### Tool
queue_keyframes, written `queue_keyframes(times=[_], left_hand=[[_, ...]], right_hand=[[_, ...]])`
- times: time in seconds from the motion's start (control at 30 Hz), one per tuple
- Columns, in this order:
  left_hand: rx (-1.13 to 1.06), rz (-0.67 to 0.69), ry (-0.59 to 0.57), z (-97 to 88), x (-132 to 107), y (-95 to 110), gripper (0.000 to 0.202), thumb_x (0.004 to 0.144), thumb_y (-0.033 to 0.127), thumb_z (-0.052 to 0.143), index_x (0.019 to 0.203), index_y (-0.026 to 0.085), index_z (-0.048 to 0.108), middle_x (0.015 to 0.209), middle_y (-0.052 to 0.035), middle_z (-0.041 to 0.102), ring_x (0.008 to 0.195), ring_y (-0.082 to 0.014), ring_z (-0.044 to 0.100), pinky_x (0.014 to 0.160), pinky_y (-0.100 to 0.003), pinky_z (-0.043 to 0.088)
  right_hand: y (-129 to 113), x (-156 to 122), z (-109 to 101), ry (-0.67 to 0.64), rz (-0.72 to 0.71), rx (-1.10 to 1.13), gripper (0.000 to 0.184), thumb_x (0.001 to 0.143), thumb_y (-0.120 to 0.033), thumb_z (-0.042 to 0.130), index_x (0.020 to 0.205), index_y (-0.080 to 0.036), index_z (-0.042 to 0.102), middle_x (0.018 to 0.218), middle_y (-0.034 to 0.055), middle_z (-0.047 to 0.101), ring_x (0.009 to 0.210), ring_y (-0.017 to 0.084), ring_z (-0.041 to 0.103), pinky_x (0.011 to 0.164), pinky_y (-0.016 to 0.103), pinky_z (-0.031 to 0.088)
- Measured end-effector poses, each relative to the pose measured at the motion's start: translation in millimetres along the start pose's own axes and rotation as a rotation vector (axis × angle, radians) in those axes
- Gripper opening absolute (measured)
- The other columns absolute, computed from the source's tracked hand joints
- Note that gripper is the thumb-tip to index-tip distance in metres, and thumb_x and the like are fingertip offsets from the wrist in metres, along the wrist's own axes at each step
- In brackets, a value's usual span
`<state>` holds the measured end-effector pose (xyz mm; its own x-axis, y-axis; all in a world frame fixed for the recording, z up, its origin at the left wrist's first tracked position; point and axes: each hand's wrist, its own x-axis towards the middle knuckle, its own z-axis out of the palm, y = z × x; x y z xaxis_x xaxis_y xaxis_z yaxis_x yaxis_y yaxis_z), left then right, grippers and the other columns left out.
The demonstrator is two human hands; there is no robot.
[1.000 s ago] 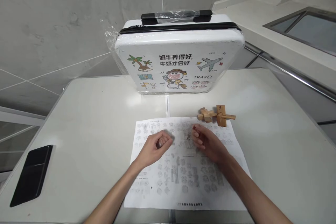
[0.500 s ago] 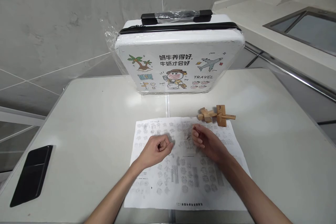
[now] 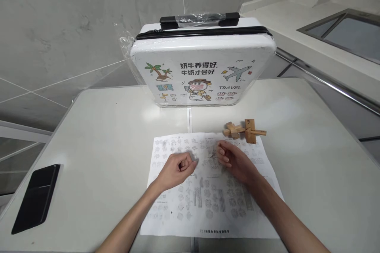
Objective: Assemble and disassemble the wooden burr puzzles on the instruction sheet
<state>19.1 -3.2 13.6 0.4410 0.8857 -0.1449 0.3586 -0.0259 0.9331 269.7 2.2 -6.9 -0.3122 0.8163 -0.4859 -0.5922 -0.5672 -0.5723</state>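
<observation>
A printed paper sheet (image 3: 175,221) with rows of small diagrams lies flat on the table. On its left half rests my left hand (image 3: 177,169), curled into a loose fist with nothing showing inside. My right hand (image 3: 234,160) lies on the right half, its fingers bent inward and closed, also with nothing visible in them. Just beyond the right hand, at the sheet's top right edge, are two interlocking wooden puzzles (image 3: 234,129). The right-hand wooden puzzle (image 3: 250,131) has a mark on its upper piece. Neither hand touches them.
A white suitcase (image 3: 202,47) in clear plastic wrap stands at the back of the table (image 3: 103,134). A black flat object (image 3: 37,197), perhaps a folded phone or case, lies at the far left. A counter with a sink (image 3: 350,31) is behind on the right.
</observation>
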Motion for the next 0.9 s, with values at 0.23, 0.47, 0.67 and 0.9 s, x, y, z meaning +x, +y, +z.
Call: queue_keyframes(times=[0.23,0.47,0.67,0.9], left_hand=[[0.011,-0.003,-0.001,0.0,-0.3,-0.2,0.043,0.102,0.04,0.061,0.068,0.021,0.042,0.058,0.0067,0.037,0.054,-0.0094,0.033,0.053,-0.024,0.029],[0.005,0.002,0.001,0.2,0.1,-0.2,0.044,0.102,0.039,0.061,0.067,0.021,0.041,0.058,0.0069,0.036,0.054,-0.0093,0.033,0.053,-0.024,0.03],[0.0,0.007,0.0,0.2,0.0,-1.7,0.043,0.102,0.037,0.06,0.068,0.021,0.041,0.058,0.0072,0.036,0.055,-0.0088,0.032,0.054,-0.023,0.03],[-0.009,-0.007,-0.002,0.5,-0.1,-1.2,0.042,0.102,0.036,0.061,0.068,0.02,0.042,0.058,0.0075,0.036,0.054,-0.0088,0.032,0.054,-0.023,0.029]], right_hand=[[-0.3,-1.5,1.4,0.002,-0.004,0.023,0.027,0.088,-0.038,0.085,0.088,-0.019,0.066,0.074,-0.0043,0.054,0.055,0.008,0.041,0.044,0.019,0.034],[-0.1,-0.1,0.6,0.005,0.001,0.008,0.028,0.086,-0.04,0.085,0.088,-0.019,0.066,0.074,-0.0041,0.054,0.054,0.008,0.041,0.044,0.02,0.033],[1.3,1.1,-2.5,-0.016,-0.009,0.011,0.028,0.087,-0.04,0.086,0.088,-0.019,0.067,0.074,-0.0032,0.057,0.054,0.008,0.042,0.044,0.021,0.035],[1.1,0.4,-1.5,-0.011,-0.012,0.028,0.025,0.088,-0.038,0.085,0.088,-0.019,0.069,0.074,-0.0031,0.057,0.055,0.008,0.041,0.044,0.02,0.035]])
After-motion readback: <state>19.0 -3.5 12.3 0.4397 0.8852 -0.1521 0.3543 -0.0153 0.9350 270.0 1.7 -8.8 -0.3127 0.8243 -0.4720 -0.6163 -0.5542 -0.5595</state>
